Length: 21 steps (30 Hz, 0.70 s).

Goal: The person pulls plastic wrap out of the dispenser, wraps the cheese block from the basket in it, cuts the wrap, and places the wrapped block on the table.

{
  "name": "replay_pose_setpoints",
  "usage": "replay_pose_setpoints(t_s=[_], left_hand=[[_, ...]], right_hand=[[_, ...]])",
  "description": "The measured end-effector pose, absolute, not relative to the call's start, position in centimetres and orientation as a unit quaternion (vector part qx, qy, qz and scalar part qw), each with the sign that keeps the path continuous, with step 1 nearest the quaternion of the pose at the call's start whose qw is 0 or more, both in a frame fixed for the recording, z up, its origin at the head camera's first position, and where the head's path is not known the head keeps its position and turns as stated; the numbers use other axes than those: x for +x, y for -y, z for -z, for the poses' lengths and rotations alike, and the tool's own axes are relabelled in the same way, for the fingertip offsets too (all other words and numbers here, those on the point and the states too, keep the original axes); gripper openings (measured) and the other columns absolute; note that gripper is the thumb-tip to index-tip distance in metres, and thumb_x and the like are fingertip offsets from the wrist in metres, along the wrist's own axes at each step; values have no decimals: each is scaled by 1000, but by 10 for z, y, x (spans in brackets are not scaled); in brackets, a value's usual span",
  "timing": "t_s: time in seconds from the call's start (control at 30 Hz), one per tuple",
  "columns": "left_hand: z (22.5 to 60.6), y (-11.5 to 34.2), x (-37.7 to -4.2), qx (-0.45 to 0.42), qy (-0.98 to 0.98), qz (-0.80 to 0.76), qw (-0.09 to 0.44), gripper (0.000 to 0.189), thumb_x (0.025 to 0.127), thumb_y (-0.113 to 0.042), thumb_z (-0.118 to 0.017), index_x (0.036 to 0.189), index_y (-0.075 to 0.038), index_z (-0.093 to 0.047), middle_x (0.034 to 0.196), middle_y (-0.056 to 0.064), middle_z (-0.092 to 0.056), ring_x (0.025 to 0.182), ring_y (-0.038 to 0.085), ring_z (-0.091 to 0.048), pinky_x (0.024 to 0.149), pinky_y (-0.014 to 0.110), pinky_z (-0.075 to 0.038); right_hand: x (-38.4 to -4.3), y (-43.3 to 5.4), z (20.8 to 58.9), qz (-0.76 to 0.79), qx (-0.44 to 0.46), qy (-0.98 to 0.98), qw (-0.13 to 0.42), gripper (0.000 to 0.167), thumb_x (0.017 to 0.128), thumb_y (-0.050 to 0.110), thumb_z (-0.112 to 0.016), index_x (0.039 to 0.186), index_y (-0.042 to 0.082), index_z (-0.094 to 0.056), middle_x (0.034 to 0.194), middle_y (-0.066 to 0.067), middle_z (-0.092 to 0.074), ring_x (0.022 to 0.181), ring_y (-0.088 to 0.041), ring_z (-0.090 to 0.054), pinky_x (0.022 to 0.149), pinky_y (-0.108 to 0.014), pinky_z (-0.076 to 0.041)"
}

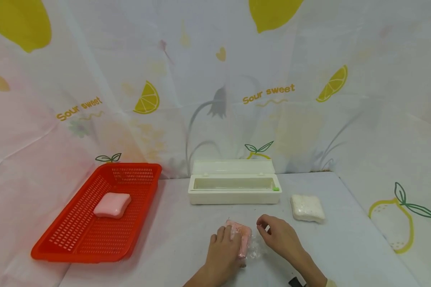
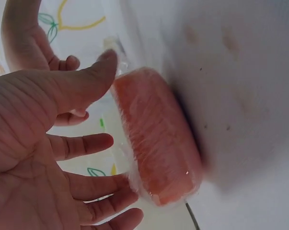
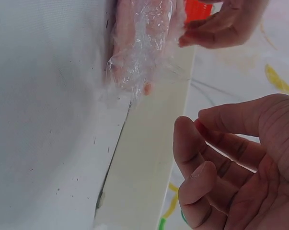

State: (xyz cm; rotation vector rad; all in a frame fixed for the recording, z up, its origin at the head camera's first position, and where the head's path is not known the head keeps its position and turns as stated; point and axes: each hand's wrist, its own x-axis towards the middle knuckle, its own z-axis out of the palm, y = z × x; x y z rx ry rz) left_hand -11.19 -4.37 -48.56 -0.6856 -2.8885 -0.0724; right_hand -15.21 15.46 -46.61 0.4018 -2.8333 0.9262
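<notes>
A pink block (image 1: 245, 239) wrapped in clear plastic film (image 3: 134, 67) lies on the white table. My left hand (image 1: 224, 249) rests at its left side, fingers extended over the top; in the left wrist view the thumb and fingertips (image 2: 130, 184) touch the film along one face. Loose film bunches at the block's right end. Just right of that film, my right hand (image 1: 280, 235) hovers with loosely bent fingers and nothing between them. The right wrist view shows the same hand (image 3: 230, 167) apart from the block.
A long white box (image 1: 233, 198) with raised lid and green slider stands behind the hands. To the left, a red plastic basket (image 1: 140, 227) holds a pink cushion-shaped block (image 1: 112, 205). A white film-wrapped block (image 1: 307, 208) lies at right. Lemon-print cloth (image 1: 215, 131) hangs behind.
</notes>
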Motion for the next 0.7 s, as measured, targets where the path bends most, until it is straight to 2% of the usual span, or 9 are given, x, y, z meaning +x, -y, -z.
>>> replay_pose_setpoints(t_s=[0.13,0.27,0.43,0.6,0.7], left_hand=[[488,40,-113,-226,971,23,79,50,75,-48,-80,107,-17,-59,107,11,-53,103,28,-47,74,39,-40],[490,42,-114,-246,963,26,109,32,78,-30,-79,97,-18,-57,103,9,-52,101,28,-47,71,38,-39],[489,45,-115,-272,957,19,103,32,76,-16,-78,101,-16,-57,109,8,-54,106,27,-47,76,38,-40],[486,48,-118,-296,952,-1,73,34,82,-17,-77,111,-14,-61,117,8,-55,112,26,-49,84,40,-44],[487,52,-123,-325,942,-17,80,36,84,-16,-76,117,-14,-62,122,6,-56,116,25,-52,88,42,-46]], right_hand=[[-152,-156,466,-305,131,941,66,14,86,8,-72,88,21,-66,75,16,-61,60,1,-50,54,-23,-43],[-151,-156,465,-305,130,941,65,14,86,8,-72,87,21,-66,74,16,-61,60,1,-50,54,-23,-44],[-151,-156,465,-302,131,943,57,13,86,9,-72,87,20,-65,74,16,-61,60,2,-50,55,-23,-44],[-149,-155,465,-299,142,943,41,12,85,10,-73,89,19,-66,75,16,-60,60,1,-49,55,-23,-43],[-148,-155,466,-300,152,941,35,12,85,10,-74,91,18,-66,76,15,-61,61,2,-49,55,-23,-43]])
